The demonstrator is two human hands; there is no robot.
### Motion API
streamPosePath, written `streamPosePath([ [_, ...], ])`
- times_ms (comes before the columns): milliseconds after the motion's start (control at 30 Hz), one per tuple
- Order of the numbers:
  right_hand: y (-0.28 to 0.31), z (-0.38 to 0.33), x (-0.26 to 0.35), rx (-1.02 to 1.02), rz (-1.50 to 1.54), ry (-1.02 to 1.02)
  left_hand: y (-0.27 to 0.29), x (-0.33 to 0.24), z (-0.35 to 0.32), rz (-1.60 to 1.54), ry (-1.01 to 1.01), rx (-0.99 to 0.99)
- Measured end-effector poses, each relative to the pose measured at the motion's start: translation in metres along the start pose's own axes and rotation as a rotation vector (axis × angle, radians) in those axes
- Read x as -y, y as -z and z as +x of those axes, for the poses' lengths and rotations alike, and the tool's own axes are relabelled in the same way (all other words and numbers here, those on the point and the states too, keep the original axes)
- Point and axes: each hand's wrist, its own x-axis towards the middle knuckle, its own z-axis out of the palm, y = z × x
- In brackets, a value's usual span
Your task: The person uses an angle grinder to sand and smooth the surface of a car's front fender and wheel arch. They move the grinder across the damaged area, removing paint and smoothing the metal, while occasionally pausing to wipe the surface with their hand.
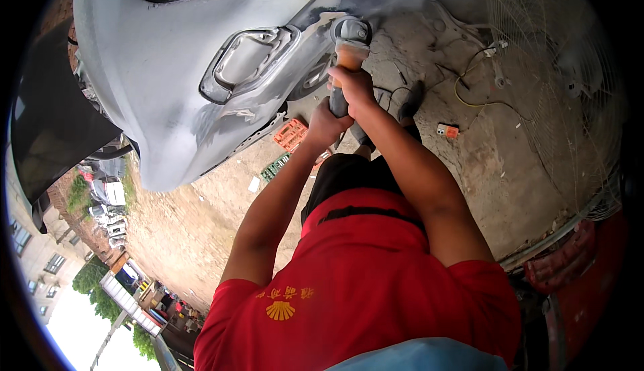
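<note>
Grey primed car body panel [181,82] fills ten o'clock; against its edge at twelve sits an orange-and-grey power sander [350,42]. It looks heavy, rigid and prone to vibrate (dust hangs around it), best gripped two-handed. Right hand [352,86] clasps the orange neck; left hand [327,124] wraps the rear handle. Orange crate [290,134] and a small orange box [448,130] lie on the dirt floor [469,163].

One grey car bumper [174,82] shows, with one empty fog-lamp recess [245,62] in it. Two hands grip one orange-bodied angle grinder [349,49]: the left hand [327,124] and the right hand [352,84]. On the ground lie one orange crate [290,134], one yellow cable [469,86], one small orange-and-white plug block [447,130] and one wire fan guard [557,82].
</note>
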Motion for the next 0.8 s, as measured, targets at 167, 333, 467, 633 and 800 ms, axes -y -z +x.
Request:
streamPosePath([
  [167, 0.001, -0.008, -0.003, 0.021, 0.018, -0.030, -0.001, -0.001, -0.011, 0.022, 0.021, -0.019],
  [333, -0.009, -0.019, -0.004, 0.079, -0.074, 0.011, 0.003, 0.005, -0.021, 0.029, -0.058, -0.090],
  [467, -0.013, -0.024, -0.013, 0.091, -0.091, -0.009, 0.006, 0.008, -0.031, -0.004, -0.041, -0.101],
  [633, -0.014, -0.036, -0.021, 0.081, -0.076, -0.011, 0.003, 0.022, -0.041, 0.031, -0.043, -0.129],
  [800, -0.025, -0.033, -0.022, 0.139, -0.055, 0.017, 0.017, 0.012, -0.041, 0.013, 0.008, -0.131],
])
